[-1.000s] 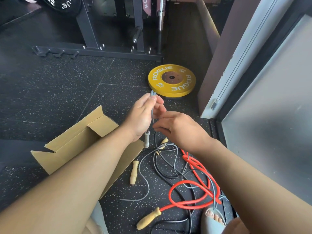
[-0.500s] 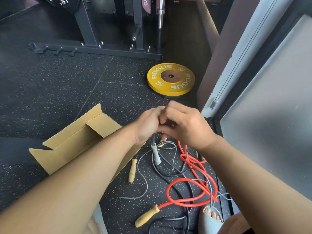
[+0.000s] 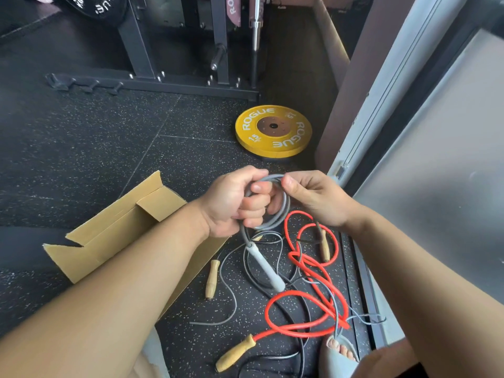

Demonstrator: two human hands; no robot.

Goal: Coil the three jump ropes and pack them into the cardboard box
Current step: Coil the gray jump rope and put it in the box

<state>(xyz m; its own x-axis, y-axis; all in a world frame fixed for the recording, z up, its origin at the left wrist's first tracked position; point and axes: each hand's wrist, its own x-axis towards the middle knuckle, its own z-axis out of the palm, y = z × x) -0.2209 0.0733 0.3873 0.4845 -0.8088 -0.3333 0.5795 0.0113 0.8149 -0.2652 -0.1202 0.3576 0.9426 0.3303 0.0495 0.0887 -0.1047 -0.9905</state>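
- The cardboard box (image 3: 117, 236) lies open on the speckled rubber floor (image 3: 81, 148) with its flaps up. The left forearm crosses over part of it, and no rope is inside.
- The left hand (image 3: 231, 203), just above the box's right end, is fisted round a small coil of the grey jump rope (image 3: 282, 214), fingers curled through the loops.
- The right hand (image 3: 319, 197), a little farther right of the box, pinches the top of that same coil between thumb and forefinger (its other fingers are curled behind, partly hidden).
- The grey handle (image 3: 266, 267) hangs below the left fist and slants down past the box's right edge. Loose grey cord trails over the floor beside the box.
- The red jump rope (image 3: 308, 301) lies in tangled loops on the floor right of the box. Its yellowish handle (image 3: 236, 351) lies nearer the person than the box does.
- The black jump rope (image 3: 272, 357) threads under the red loops, also right of the box.
- A short wooden handle (image 3: 212, 279) lies just beside the box's right edge, and a second wooden handle (image 3: 324, 245) lies farther right, inside the red loops. Which cord each belongs to is unclear.
- A yellow Rogue weight plate (image 3: 272, 132) lies flat beyond the box, off to its right.
- A dark steel rack base (image 3: 152, 83) runs along the floor well beyond the box.
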